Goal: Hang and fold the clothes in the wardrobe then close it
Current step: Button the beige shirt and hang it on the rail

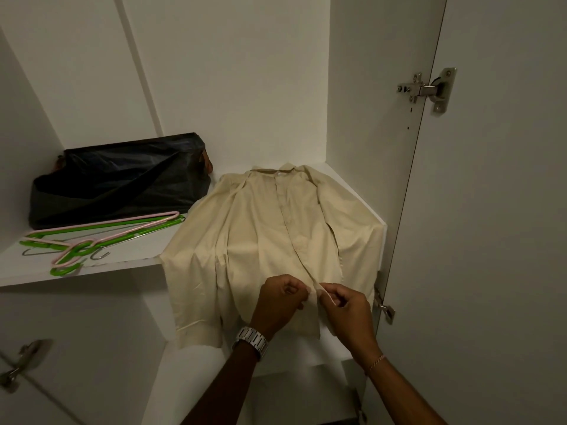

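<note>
One cream shirt [273,240] is lying on the shelf [92,273], its bottom part hanging over the near edge. Two hands are showing: the left hand [277,302] and the right hand [348,308]. One black bag [119,179] is sitting at the far left. Hangers are lying near it: one pink hanger [101,230] and what look like two green hangers [129,231], overlapping so the count is uncertain. One watch [251,340] and one bracelet [376,361] are showing. Three metal hinges are showing: one [429,88] far right, one [385,306] near right, one [21,363] near left.
</note>
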